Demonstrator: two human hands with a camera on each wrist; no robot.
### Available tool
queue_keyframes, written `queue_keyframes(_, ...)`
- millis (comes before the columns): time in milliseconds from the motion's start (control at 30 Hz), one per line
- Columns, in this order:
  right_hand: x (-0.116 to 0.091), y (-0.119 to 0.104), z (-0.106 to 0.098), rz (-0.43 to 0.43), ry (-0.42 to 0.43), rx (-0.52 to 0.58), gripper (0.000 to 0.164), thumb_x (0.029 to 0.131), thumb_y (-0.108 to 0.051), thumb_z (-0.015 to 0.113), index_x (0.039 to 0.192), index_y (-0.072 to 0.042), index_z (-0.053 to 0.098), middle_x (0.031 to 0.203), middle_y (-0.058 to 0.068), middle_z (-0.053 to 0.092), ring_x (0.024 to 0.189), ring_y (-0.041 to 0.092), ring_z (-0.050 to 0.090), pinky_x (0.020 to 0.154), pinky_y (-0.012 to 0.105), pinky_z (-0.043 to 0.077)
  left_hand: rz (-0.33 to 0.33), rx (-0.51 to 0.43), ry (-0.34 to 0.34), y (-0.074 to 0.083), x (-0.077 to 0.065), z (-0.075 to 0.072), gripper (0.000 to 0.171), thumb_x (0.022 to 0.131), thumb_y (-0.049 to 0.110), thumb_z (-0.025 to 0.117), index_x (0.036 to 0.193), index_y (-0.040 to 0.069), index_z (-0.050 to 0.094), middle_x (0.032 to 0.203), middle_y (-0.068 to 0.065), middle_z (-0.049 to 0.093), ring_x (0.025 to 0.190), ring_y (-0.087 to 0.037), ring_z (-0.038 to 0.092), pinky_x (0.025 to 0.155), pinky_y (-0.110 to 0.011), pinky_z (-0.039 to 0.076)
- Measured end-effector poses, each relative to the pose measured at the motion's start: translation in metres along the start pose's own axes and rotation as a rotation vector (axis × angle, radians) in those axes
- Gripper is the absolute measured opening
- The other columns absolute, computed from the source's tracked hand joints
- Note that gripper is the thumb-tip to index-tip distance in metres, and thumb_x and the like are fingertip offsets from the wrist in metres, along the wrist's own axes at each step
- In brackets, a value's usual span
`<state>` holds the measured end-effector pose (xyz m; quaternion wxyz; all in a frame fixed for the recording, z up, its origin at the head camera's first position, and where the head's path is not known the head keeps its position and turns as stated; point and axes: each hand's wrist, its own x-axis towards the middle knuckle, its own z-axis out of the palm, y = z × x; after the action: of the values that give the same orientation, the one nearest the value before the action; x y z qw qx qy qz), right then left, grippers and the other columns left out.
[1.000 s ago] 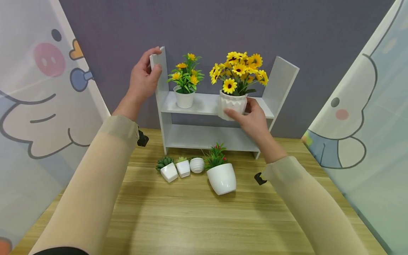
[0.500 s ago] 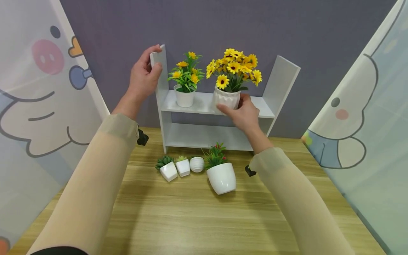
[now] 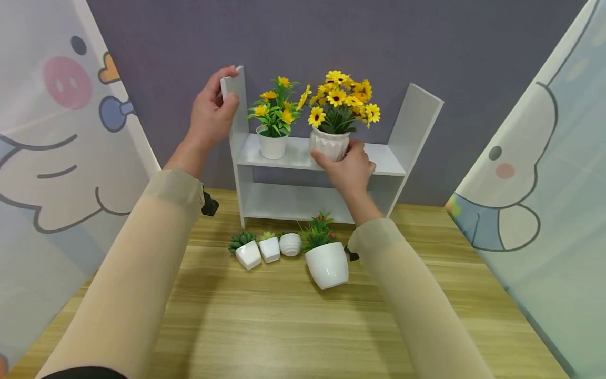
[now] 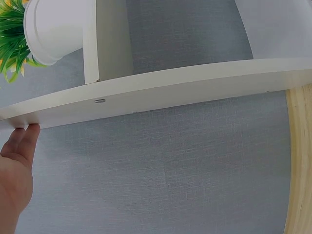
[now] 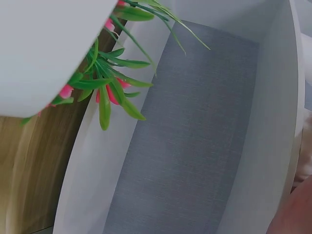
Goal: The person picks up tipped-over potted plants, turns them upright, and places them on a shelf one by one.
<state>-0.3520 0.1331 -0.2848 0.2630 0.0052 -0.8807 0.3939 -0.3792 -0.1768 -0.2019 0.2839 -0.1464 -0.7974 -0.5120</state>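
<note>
- Right hand [image 3: 350, 171], just right of centre in the head view: thumb and fingers curled round the ribbed pot [image 3: 328, 145] of yellow flowers, upright at the upper board [image 3: 295, 152]; whether its base touches cannot be told
- Left hand [image 3: 211, 113], upper left: fingers and thumb grip the side panel [image 3: 240, 113]
- Lower centre: large white pot [image 3: 327, 265], tilted, beside three small pots [image 3: 270, 250] on the table [image 3: 265, 326]

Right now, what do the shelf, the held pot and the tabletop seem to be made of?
Shelf: probably white-coated board, low sheen; flat, straight-edged panels.
Held pot: ceramic or plastic, I can't tell which; white with molded relief.
Tabletop: wood or wood-look laminate; streaky grain under a soft sheen.
</note>
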Motion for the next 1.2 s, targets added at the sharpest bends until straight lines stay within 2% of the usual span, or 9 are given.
queue_keyframes(200,-0.006,-0.004,-0.004,0.014,-0.009,-0.016,0.092,0.089,-0.069,0.078,0.149,-0.006,0.049,0.136,0.015,0.067,0.121,0.037,0.062,0.119,0.06,0.025,0.01,-0.009,-0.009,0.002,-0.001,-0.001,0.049,0.11,0.031,0.049,0.159,0.034,0.053,0.173,0.018,0.042,0.145,-0.021,0.057,0.11,-0.035,0.05)
queue_keyframes(367,-0.006,-0.004,-0.006,0.015,-0.041,-0.011,0.096,0.09,-0.069,0.077,0.156,-0.007,0.047,0.143,0.015,0.066,0.127,0.036,0.06,0.121,0.06,0.022,0.024,-0.007,-0.007,0.001,-0.001,0.0,0.049,0.109,0.03,0.049,0.158,0.033,0.054,0.173,0.018,0.042,0.143,-0.021,0.058,0.104,-0.034,0.05)
queue_keyframes(667,-0.004,-0.004,-0.008,0.018,-0.104,-0.004,0.096,0.092,-0.072,0.074,0.158,-0.008,0.048,0.145,0.014,0.066,0.132,0.037,0.056,0.122,0.061,0.019,0.014,0.0,-0.002,0.002,-0.001,-0.001,0.05,0.109,0.029,0.048,0.159,0.033,0.053,0.174,0.016,0.043,0.143,-0.023,0.059,0.107,-0.035,0.051)
queue_keyframes(833,-0.006,-0.007,-0.012,0.032,-0.135,-0.014,0.095,0.092,-0.073,0.073,0.159,-0.011,0.049,0.145,0.013,0.065,0.136,0.038,0.053,0.123,0.062,0.017,-0.006,-0.005,-0.015,0.004,-0.002,-0.002,0.05,0.11,0.03,0.048,0.16,0.033,0.052,0.175,0.018,0.04,0.15,-0.022,0.055,0.12,-0.038,0.049)
queue_keyframes(967,-0.009,-0.009,-0.015,0.035,-0.142,-0.051,0.094,0.092,-0.075,0.071,0.159,-0.013,0.051,0.148,0.013,0.064,0.141,0.039,0.049,0.124,0.064,0.017,-0.016,-0.002,-0.027,0.007,-0.003,-0.003,0.05,0.11,0.03,0.048,0.16,0.033,0.051,0.175,0.017,0.039,0.156,-0.021,0.05,0.127,-0.045,0.044)
queue_keyframes(1200,-0.013,-0.013,-0.018,0.03,-0.134,-0.063,0.092,0.093,-0.074,0.07,0.159,-0.013,0.054,0.153,0.012,0.064,0.143,0.04,0.047,0.123,0.065,0.018,-0.017,-0.015,-0.037,0.01,-0.005,-0.005,0.05,0.11,0.029,0.048,0.16,0.033,0.051,0.175,0.018,0.039,0.157,-0.021,0.049,0.128,-0.047,0.042)
